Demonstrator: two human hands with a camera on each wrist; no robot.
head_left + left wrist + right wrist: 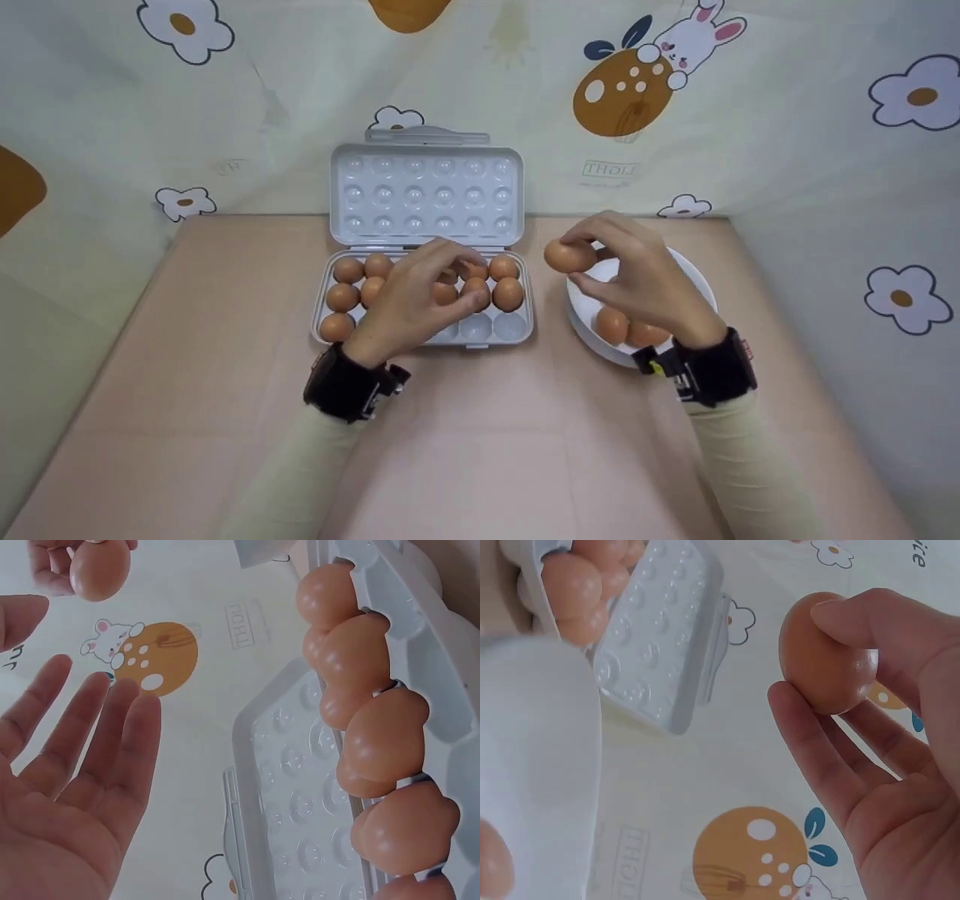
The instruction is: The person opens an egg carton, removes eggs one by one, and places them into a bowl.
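My right hand (646, 283) pinches a brown egg (564, 256) between thumb and fingertips, above the left rim of a white bowl (587, 339). The right wrist view shows that egg (821, 660) between the thumb and the fingers. Two brown eggs (612, 325) are visible inside the bowl. Over the egg carton (528, 315) is my left hand (411, 296), its fingers loosely bent with nothing in them, hiding some of the eggs. Brown eggs (508, 294) fill the visible cups of the back two rows. Along the front row, one egg (337, 327) sits at the left; bare cups (510, 325) show at the right.
The carton's clear dimpled lid (427, 180) stands raised at the back, near the patterned cloth backdrop (465, 67). Similar cloth hangs at both sides. A pinkish cover (480, 465) lies over the table, with the bowl right of the carton.
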